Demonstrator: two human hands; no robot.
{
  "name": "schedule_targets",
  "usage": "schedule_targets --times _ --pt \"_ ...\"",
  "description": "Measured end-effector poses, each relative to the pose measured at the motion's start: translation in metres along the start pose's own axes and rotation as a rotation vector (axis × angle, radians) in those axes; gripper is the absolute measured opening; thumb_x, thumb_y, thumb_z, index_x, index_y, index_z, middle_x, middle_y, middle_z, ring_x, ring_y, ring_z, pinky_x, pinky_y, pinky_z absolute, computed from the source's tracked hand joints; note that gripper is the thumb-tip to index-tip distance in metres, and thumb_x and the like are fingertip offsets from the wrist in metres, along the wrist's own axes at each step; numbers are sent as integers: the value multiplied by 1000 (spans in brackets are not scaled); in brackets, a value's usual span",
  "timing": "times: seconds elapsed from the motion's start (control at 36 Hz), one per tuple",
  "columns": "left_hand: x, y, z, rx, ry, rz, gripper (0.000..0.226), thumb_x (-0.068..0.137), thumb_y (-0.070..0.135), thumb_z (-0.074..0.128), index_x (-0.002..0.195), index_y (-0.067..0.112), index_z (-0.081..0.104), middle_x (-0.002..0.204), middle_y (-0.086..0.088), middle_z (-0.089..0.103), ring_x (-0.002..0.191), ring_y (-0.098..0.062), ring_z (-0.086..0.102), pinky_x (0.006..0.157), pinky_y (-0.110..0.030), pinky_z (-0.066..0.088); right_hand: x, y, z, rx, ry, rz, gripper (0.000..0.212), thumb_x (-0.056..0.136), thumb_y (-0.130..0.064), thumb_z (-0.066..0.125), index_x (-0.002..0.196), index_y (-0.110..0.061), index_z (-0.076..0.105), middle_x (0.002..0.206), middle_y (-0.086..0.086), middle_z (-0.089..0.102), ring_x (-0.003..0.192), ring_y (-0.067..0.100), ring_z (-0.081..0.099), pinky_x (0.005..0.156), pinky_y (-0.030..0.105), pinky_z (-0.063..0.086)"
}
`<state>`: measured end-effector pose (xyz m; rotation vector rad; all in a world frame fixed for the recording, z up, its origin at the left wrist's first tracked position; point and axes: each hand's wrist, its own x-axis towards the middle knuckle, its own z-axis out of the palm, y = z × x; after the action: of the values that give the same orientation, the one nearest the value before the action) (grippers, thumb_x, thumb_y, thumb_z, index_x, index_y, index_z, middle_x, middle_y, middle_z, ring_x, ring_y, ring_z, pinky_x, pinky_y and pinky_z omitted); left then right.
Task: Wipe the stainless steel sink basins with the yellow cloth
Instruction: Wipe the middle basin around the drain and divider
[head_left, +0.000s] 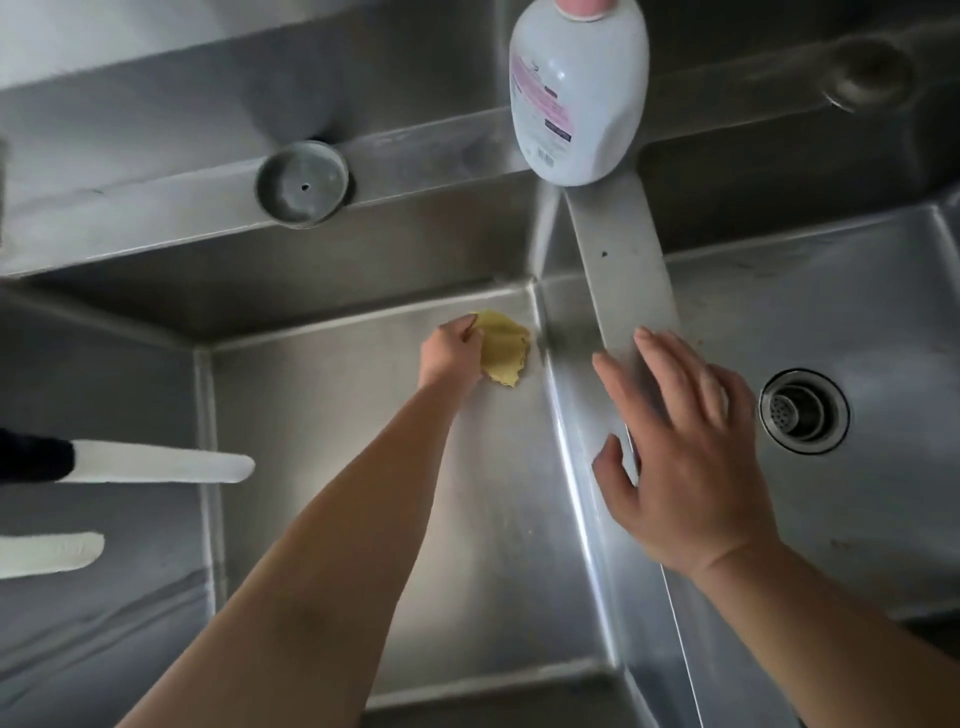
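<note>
My left hand reaches deep into the left steel basin and grips the crumpled yellow cloth, pressing it on the basin floor near the far right corner. My right hand lies flat with spread, straight fingers on the steel divider between the two basins and holds nothing. The right basin has a round drain strainer in its floor.
A white plastic bottle with a pink cap stands on the back ledge above the divider. A round grey lid sits on the ledge to the left. Two white handles jut in over the left edge.
</note>
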<state>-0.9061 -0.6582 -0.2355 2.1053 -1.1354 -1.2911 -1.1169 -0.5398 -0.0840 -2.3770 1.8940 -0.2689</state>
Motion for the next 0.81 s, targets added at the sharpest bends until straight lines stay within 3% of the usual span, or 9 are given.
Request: schedule_targets --times 0.08,0.14,0.22,0.28,0.36,0.47,0.58,0.72,0.81 --pt "1 -3 -7 4 -24 -34 28 97 23 53 119 27 70 86 -2 71 55 -20 69 47 -24 57 0 0 0 9 -4 3 62 79 -27 53 141 -18 50 150 15 41 142 34 37 105 55 33" --pt "-2 -8 -10 28 -82 -73 26 97 24 55 118 24 70 80 -5 71 53 -23 70 51 -29 60 0 0 1 7 -8 5 62 79 -27 52 140 -18 50 150 15 41 141 34 37 104 54 32" --pt "-3 -18 -13 163 -125 -44 22 95 22 59 113 21 70 102 -10 68 94 -34 69 79 -37 58 0 0 1 8 -14 12 62 79 -27 51 141 -19 50 151 14 40 142 33 36 103 53 33" --pt "-3 -24 -14 393 -88 30 21 92 26 59 109 27 72 126 -3 55 129 -30 43 103 -34 36 0 0 1 13 -14 16 62 80 -27 51 141 -19 50 151 14 40 142 33 35 103 52 34" --pt "-9 -24 -17 475 -15 202 20 91 23 60 105 23 74 142 0 47 141 -26 25 111 -36 22 -1 0 1 26 -16 16 62 80 -26 50 141 -19 50 151 15 41 142 34 36 103 52 35" --pt "-25 -18 -27 278 127 415 16 91 7 58 101 7 71 114 -7 67 117 -28 55 98 -33 38 -1 0 1 46 -11 24 62 79 -25 51 141 -19 51 152 15 41 142 34 36 103 52 36" --pt "-37 -11 -42 113 296 345 16 96 13 53 105 12 66 94 2 67 82 -23 60 69 -25 37 -2 -1 1 57 -21 27 62 80 -25 50 141 -19 51 152 14 40 143 33 35 102 52 38" --pt "-23 4 -50 162 584 376 19 97 20 50 107 11 63 101 -11 61 87 -30 57 72 -35 44 -1 -1 1 80 -35 36 62 80 -24 50 142 -18 51 153 15 40 143 33 34 102 54 41" --pt "-8 18 -37 178 624 357 20 95 18 52 107 9 64 104 -15 57 86 -33 57 72 -37 45 -1 -1 0 91 -41 41 62 80 -23 51 142 -18 52 152 15 40 144 33 34 102 52 43"
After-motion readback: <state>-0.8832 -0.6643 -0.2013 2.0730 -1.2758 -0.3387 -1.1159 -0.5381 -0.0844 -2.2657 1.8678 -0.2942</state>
